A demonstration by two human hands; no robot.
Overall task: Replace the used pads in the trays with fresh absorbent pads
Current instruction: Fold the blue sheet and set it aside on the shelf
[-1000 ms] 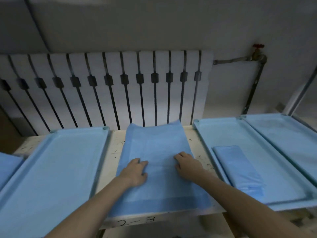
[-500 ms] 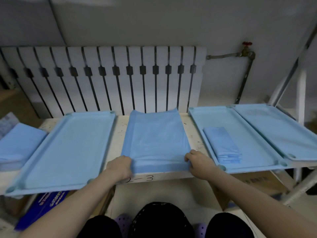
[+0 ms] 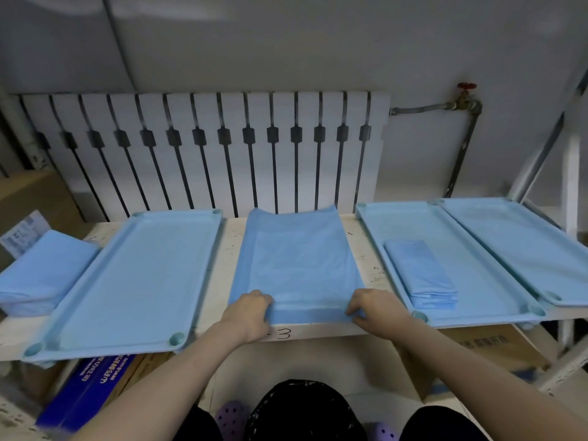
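Note:
A blue absorbent pad [image 3: 296, 262] lies spread flat on the white shelf [image 3: 229, 246] between two light blue trays. My left hand [image 3: 251, 310] grips its near left corner and my right hand [image 3: 375, 307] grips its near right corner at the shelf's front edge. The left tray [image 3: 127, 281] holds a flat pad. The right tray [image 3: 471, 272] holds a folded blue pad [image 3: 420, 272]. A further tray [image 3: 521, 246] overlaps it at the far right.
A stack of folded blue pads [image 3: 41, 272] sits at the shelf's left end. A white radiator [image 3: 206, 151] stands behind the shelf. A black bag [image 3: 302, 412] lies between my knees. Cardboard boxes [image 3: 477, 354] and a blue box [image 3: 89, 386] sit under the shelf.
Both hands slid from the pad's middle back to its near corners and took hold of them. My head pulled back, so more of the shelf and floor show.

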